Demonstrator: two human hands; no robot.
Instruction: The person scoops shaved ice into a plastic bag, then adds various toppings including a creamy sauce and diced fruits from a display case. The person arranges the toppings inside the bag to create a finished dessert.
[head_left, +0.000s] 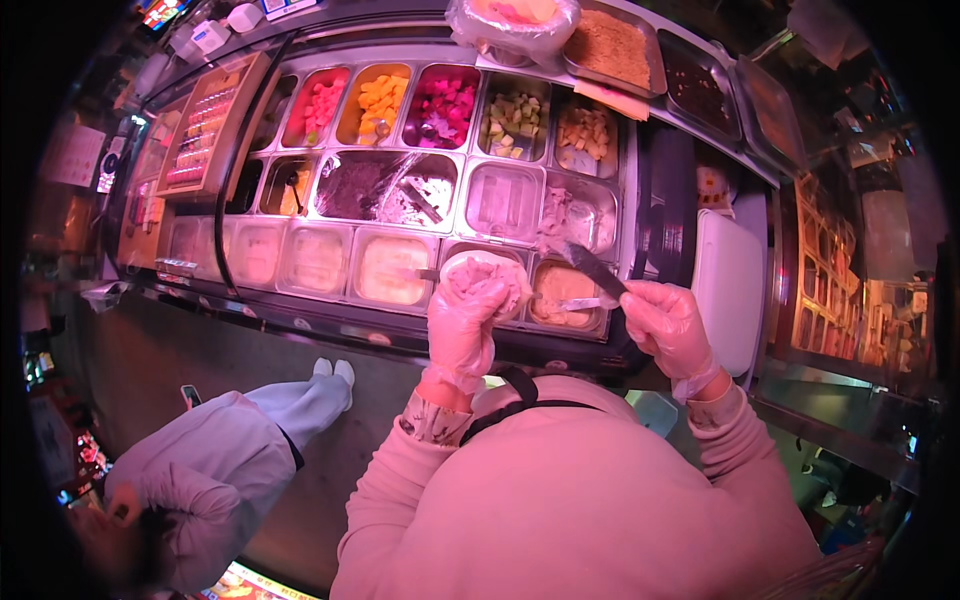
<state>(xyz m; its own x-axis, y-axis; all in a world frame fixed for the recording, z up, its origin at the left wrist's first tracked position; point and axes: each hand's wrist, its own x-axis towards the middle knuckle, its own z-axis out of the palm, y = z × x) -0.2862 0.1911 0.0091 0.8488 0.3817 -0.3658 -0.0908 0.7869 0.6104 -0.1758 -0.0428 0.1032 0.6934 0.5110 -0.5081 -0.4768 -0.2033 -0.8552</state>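
My left hand, in a clear plastic glove, holds up a pale round wrapper or shell with pinkish-purple paste inside it. In my gloved right hand is a dark-handled spatula. Its tip lies at a lump of similar paste along the left side of a metal pan. Below the spatula sits a pan of beige paste, with another spreader resting in it. My left hand covers part of the pan behind it.
Pans of diced red fruit, yellow fruit, magenta fruit and green fruit line the back. Trays of crumbs and dark topping stand beyond. A white lid is at right. Another person stands at left.
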